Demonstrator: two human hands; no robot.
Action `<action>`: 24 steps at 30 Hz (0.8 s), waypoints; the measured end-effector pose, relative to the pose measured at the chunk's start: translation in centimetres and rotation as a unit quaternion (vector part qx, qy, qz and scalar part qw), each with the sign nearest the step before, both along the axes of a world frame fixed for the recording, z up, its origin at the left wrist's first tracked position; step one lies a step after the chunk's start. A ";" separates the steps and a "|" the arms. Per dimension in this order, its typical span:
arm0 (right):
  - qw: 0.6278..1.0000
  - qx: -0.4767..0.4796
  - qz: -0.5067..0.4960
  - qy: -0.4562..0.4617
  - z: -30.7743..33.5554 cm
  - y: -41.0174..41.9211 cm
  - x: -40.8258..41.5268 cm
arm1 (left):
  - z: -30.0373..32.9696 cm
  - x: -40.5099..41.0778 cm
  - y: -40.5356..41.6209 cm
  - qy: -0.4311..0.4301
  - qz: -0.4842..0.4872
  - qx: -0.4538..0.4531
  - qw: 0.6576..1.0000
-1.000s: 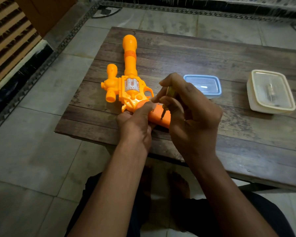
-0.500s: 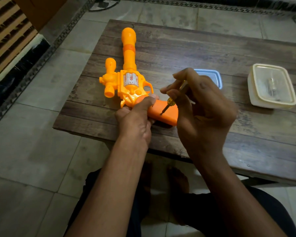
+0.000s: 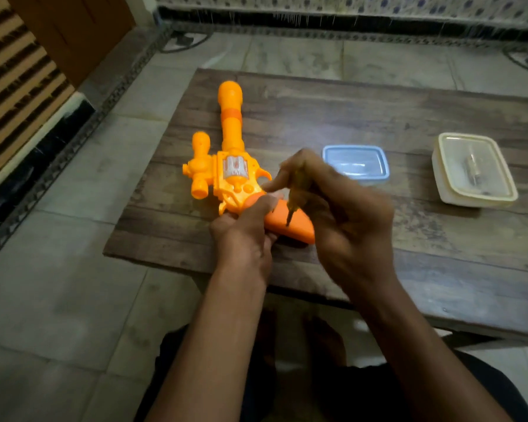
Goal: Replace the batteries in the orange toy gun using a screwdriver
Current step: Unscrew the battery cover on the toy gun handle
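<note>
Since half a second ago the screwdriver [image 3: 293, 196] has swung from a slant to nearly upright, its tip now down on the toy gun's handle, and the right hand [image 3: 345, 214] has shifted with it. The wooden table [image 3: 378, 117] stands on a tiled floor [image 3: 58, 284], and the orange toy gun [image 3: 230, 166] lies flat near its left front corner, barrel pointing away from the person, darker orange handle [image 3: 293, 225] toward the front edge. The right hand's fingers are curled and pinch the screwdriver's shaft from above; motion blur hides exactly how each finger lies. The left hand [image 3: 244, 236] grips the gun where body meets handle, thumb pressed on top, fingers wrapped underneath. To the right, well apart from the gun, sits a cream lidded container [image 3: 476, 169] with something small and indistinct inside; between it and the hands lies a blue lidded container [image 3: 360, 162], partly behind the right hand.
</note>
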State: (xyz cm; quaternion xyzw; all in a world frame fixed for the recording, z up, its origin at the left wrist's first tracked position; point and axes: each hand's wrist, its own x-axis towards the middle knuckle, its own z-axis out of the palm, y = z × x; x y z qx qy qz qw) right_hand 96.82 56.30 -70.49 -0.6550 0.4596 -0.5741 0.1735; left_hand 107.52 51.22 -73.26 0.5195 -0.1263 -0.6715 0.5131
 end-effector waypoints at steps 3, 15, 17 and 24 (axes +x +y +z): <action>1.000 -0.018 -0.018 0.011 -0.2 -0.2 0.3 | -0.2 0.0 0.0 0.000 0.006 0.002 1.000; 0.995 -0.036 -0.092 -0.031 -1.0 0.1 0.0 | -0.1 0.0 -0.1 -0.007 0.020 0.017 1.000; 0.995 -0.043 -0.085 -0.018 -0.8 0.0 0.3 | 0.0 0.0 0.0 -0.016 0.009 0.024 1.000; 0.998 -0.023 -0.029 -0.049 -0.3 0.0 -0.3 | 0.1 0.0 -0.1 -0.008 0.010 0.031 0.999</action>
